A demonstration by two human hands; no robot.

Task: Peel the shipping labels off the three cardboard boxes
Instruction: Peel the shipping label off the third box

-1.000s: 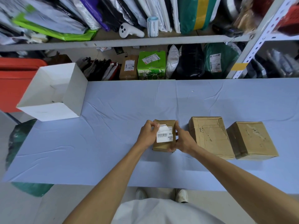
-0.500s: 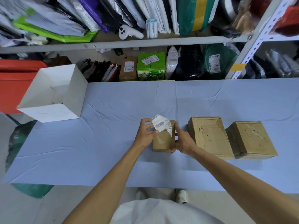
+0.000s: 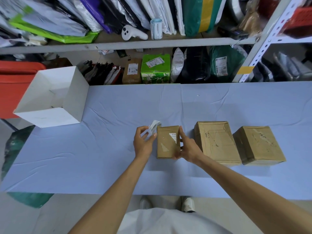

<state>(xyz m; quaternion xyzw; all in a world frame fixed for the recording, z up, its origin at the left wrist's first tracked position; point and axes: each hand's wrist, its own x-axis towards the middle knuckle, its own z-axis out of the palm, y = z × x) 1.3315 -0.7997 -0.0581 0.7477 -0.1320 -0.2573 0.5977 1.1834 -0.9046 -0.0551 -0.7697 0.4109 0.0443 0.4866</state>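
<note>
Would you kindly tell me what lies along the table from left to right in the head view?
White open box → left hand, pinching the peeled label → small cardboard box → right hand gripping it → middle cardboard box → right cardboard box.

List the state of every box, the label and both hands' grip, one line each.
Small cardboard box: upright, gripped by the right hand, a torn label scrap stuck on top.
Peeled label: off the box, curled, pinched in the left hand.
Middle cardboard box: closed, no label on top.
Right cardboard box: closed, no label on top.
White box: open, nothing visible inside.
</note>
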